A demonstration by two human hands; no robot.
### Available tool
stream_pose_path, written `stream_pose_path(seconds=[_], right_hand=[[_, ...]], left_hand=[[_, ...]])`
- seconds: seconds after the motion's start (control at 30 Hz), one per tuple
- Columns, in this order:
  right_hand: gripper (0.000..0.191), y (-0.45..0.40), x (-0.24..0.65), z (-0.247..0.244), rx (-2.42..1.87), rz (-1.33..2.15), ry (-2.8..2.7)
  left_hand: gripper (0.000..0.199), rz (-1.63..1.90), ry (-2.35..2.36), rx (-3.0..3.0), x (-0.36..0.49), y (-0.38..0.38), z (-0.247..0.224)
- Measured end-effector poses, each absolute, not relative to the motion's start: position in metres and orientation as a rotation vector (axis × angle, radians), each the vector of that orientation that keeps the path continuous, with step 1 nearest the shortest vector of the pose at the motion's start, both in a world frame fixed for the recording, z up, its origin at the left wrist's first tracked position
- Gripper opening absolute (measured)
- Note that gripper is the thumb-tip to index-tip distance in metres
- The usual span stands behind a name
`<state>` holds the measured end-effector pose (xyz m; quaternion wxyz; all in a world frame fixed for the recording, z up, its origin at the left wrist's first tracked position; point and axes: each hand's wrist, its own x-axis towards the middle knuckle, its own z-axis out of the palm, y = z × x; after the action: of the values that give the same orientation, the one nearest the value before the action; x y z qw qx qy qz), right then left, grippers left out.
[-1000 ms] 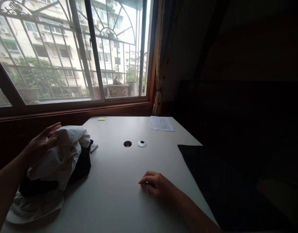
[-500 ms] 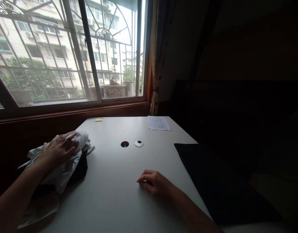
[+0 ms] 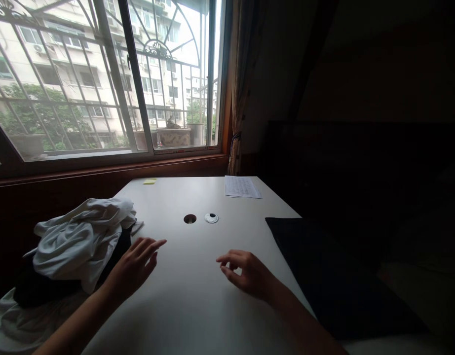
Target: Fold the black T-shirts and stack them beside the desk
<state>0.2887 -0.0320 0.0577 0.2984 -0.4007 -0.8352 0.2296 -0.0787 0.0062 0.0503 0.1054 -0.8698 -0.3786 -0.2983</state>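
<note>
The heap of white clothes [image 3: 79, 236] lies to my left, by the left edge of the desk [image 3: 183, 301]. My left hand [image 3: 133, 261] is much the nearer one, just to the right of the heap, its fingers loosely spread and pointing away from it. This hand has hold of nothing. My left forearm passes in front of the lower part of the heap; whether it touches the cloth, I cannot tell.

The heap is crumpled, so its long axis is only roughly readable: it runs from near left to far right. A dark cloth [image 3: 120, 249] shows under the white one, and a paler cloth [image 3: 16, 320] spreads at the near left (perhaps it is part of another garment, the light there is rather poor).

My right hand [image 3: 249, 273] is well apart from the heap, half curled over the desk, with a gap between thumb and forefinger and nothing held. The dark mat [image 3: 331, 276] lies on its right side, along the right edge. Between my hands the white desktop shows, and beyond them are the cable hole [image 3: 190, 219] and its round cover [image 3: 211, 218].
</note>
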Motion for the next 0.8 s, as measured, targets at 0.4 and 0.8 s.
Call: stream_pose_path(seconds=[0.4,0.8], right_hand=[[0.035,0.004,0.430,0.065,-2.179,-0.137,-1.454],[0.015,0.004,0.460,0.042,-2.386,0.150,-1.408]], left_hand=[[0.051,-0.915,-1.288,-2.731,-0.075,0.006,0.011],[0.061,-0.815,-1.313,-2.820,-0.075,0.002,0.009]])
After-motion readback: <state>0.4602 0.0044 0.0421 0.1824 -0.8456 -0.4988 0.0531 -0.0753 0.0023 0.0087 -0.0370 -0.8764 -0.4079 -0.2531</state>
